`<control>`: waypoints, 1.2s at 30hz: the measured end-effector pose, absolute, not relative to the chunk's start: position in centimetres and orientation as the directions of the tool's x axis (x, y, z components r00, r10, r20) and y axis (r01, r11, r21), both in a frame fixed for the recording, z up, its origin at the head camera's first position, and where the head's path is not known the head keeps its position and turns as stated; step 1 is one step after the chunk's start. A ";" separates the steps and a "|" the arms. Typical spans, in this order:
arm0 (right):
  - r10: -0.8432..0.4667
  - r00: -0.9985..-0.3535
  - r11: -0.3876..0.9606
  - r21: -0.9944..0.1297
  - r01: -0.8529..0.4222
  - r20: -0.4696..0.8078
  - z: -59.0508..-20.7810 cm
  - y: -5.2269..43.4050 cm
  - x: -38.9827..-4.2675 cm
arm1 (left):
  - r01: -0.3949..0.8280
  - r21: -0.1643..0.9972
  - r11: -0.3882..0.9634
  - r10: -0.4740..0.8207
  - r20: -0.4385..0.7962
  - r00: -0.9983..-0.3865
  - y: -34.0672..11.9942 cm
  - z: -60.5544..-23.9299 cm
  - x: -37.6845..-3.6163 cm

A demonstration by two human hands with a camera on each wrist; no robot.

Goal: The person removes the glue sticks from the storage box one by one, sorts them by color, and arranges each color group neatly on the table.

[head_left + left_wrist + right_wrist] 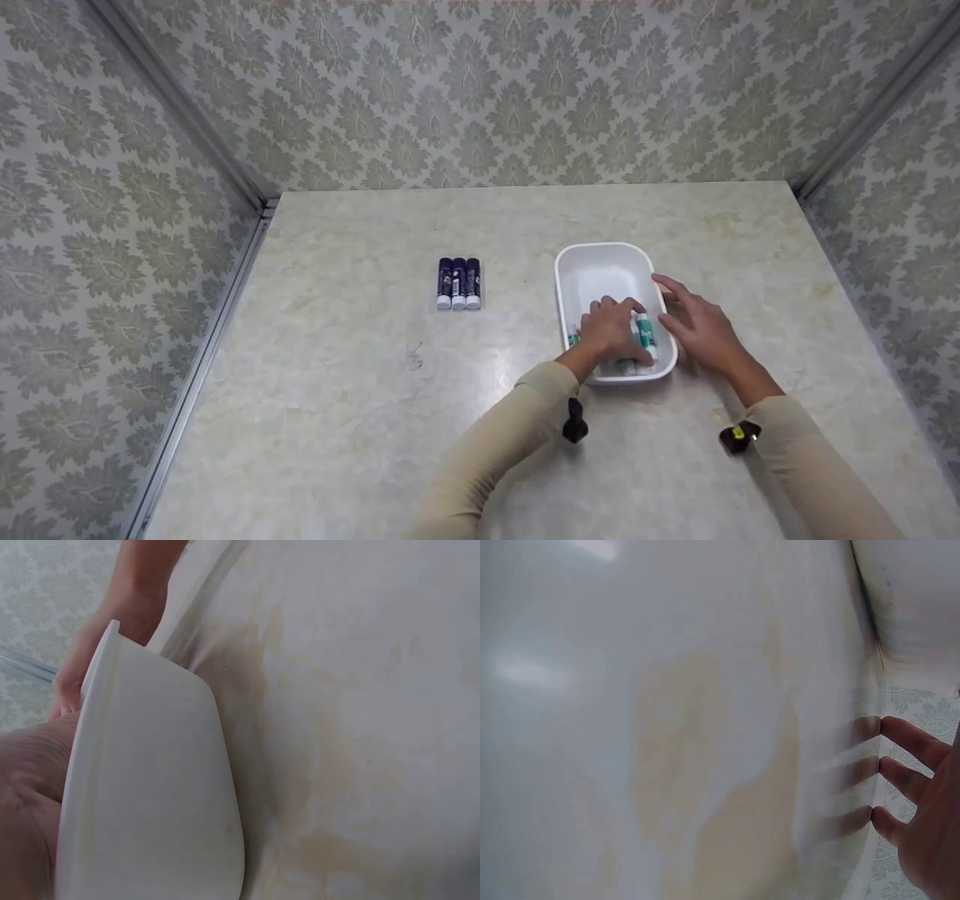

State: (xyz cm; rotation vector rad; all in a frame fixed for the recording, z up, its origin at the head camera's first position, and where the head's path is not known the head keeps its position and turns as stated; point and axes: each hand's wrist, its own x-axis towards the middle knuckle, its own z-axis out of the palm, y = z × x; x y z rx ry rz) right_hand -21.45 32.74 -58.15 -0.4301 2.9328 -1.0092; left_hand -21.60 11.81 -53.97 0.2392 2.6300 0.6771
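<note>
A white plastic tub (600,259) stands on the table right of centre. My left hand (616,319) reaches down into it, fingers curled over several green-and-white glue sticks (644,337) lying at the tub's near end. Most of the sticks are hidden under the hand. My right hand (679,307) rests with straight fingers against the tub's right outer wall. In the left wrist view the tub's wall (150,787) fills the left side, with my left palm (22,795) inside it. In the right wrist view straight fingers (907,765) touch a glossy pale surface.
Three purple glue sticks (458,283) lie side by side on the marbled table (360,420), left of the tub. Patterned walls (112,225) close in the table on the left, back and right.
</note>
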 end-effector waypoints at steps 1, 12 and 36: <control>-0.259 -0.963 0.755 -0.605 -0.251 0.075 -58.1 32.7 -21.4 | 0.067 0.487 0.871 0.262 -0.344 -0.901 11.8 -54.0 -21.6; -0.267 -0.959 0.744 -0.613 -0.266 0.092 -58.3 32.7 -21.5 | 0.046 0.512 0.858 0.257 -0.350 -0.901 11.8 -54.3 -21.6; -0.250 -0.965 0.756 -0.606 -0.247 0.082 -58.3 32.6 -21.4 | 0.032 0.634 0.773 0.333 -0.363 -0.870 10.7 -55.6 -23.7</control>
